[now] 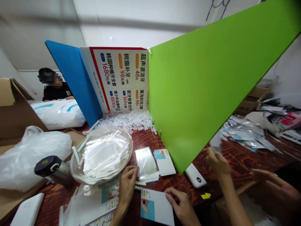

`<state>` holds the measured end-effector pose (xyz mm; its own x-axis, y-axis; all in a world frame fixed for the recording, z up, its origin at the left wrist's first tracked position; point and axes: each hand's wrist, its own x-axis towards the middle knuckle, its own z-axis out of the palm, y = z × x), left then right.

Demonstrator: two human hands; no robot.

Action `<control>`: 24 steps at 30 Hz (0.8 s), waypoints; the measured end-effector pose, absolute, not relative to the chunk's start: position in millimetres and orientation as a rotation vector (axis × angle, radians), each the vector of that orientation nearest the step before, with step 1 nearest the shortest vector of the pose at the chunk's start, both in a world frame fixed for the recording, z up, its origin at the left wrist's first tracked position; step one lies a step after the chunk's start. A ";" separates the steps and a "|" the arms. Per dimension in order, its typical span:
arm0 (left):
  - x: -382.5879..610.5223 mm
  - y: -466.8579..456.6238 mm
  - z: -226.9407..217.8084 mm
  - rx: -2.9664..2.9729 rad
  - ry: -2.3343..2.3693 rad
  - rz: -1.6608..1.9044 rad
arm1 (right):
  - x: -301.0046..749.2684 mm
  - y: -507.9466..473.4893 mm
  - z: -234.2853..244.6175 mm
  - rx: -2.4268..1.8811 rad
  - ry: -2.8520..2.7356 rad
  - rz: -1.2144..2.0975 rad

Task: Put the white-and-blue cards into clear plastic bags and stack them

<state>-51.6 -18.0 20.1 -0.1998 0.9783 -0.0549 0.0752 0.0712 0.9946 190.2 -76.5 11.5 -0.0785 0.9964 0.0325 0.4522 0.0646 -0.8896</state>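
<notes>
Right hand (180,201), printed card (157,207) at left, touching

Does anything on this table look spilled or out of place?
Small white pieces lie in a loose heap on the table by the printed board, as if spilled, though that may be deliberate. A yellow scrap lies alone near the edge, and a white strip overhangs the bowl.

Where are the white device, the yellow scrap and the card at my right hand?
White device (193,173): head view, its white face.
Yellow scrap (206,196): head view, its middle.
Card (161,205): head view, its white area.
</notes>
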 end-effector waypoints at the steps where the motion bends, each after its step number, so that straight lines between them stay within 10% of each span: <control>1: -48.6 -19.4 20.8 1.047 1.421 1.265 | 188.3 -77.4 10.9 -1.471 -1.629 0.980; 24: -15.8 -45.0 21.7 0.512 1.089 1.255 | 149.6 -77.7 4.6 -1.407 -0.896 0.999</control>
<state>-15.8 -45.0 21.7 -0.0661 0.9267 -0.3699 -0.4963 0.2911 0.8179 149.6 -77.7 4.6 0.3495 0.9336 -0.0785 -0.0235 -0.0750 -0.9969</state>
